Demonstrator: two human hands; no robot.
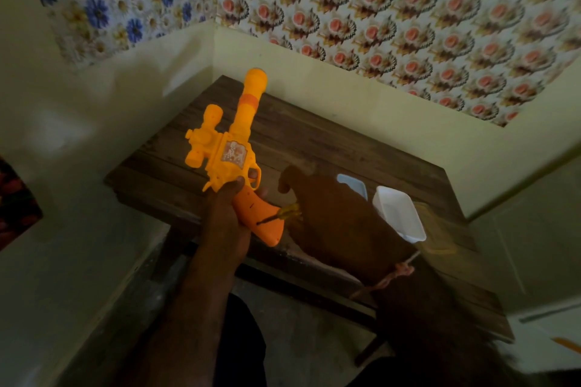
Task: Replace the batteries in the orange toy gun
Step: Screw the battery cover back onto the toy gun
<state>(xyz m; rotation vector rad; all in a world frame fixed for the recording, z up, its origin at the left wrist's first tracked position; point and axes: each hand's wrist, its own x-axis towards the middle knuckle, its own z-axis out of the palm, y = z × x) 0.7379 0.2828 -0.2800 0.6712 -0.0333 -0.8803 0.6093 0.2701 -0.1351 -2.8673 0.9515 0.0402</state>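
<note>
Partly hidden, the glossy orange plastic toy gun (227, 148) is held at centre frame above the dark wood-plank worktop (314, 141), its long round barrel pointing to the top of the frame and its curved grip wrapped by the left hand (224, 220). Over the grip's lower end the right hand (333, 214) curls round a small screwdriver with a yellow handle (287, 212), most of it covered, its thin metal tip touching the grip. Behind that hand a white rectangular plastic tray (399, 214) and a pale blue one (353, 187) are half concealed.
</note>
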